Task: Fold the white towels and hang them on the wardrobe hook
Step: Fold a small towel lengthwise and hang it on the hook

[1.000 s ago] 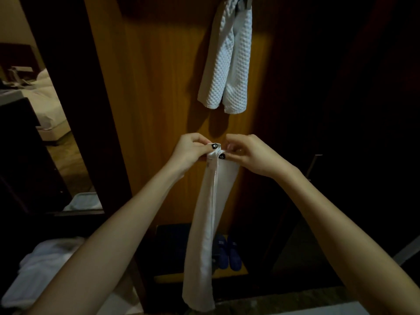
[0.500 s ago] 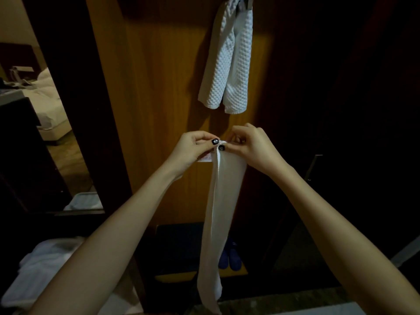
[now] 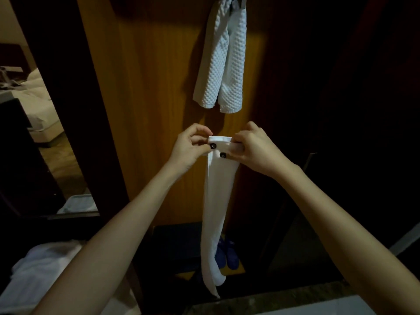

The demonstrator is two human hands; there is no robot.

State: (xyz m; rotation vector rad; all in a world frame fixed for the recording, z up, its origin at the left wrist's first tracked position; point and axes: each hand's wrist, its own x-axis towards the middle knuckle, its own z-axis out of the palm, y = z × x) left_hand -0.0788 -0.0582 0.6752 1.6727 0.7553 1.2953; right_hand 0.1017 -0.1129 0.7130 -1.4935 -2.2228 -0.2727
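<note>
"When you compare with half a second before, what is different at the top of the white towel (image 3: 218,201)?"

"Both hands were almost touching then, and the top edge was bunched between them. Now the left hand (image 3: 191,147) and the right hand (image 3: 254,148) have moved a little apart, and the hem lies flat and stretched between them."

"How do the fingers stand?"

"On each hand the thumb is in front and the other fingers are behind, clamped on one top corner of the towel. Neither hand is free."

"And where is the towel itself?"

"It hangs down from the two hands as a long narrow strip, in front of the wooden wardrobe panel (image 3: 147,110), below the waffle towel (image 3: 223,64) and apart from it. That one already hangs from the hook (image 3: 237,3). The lower end hangs free in front of the blue slippers (image 3: 229,255); I cannot tell if it touches anything."

"What does this mean for the task?"

"I think the lengthwise fold is finished and the person is squaring the edge. The strip looks ready to be halved or lifted to the hook. A pile of white towels (image 3: 38,273) at the lower left seems to wait, so the task is probably not near its end."
</note>
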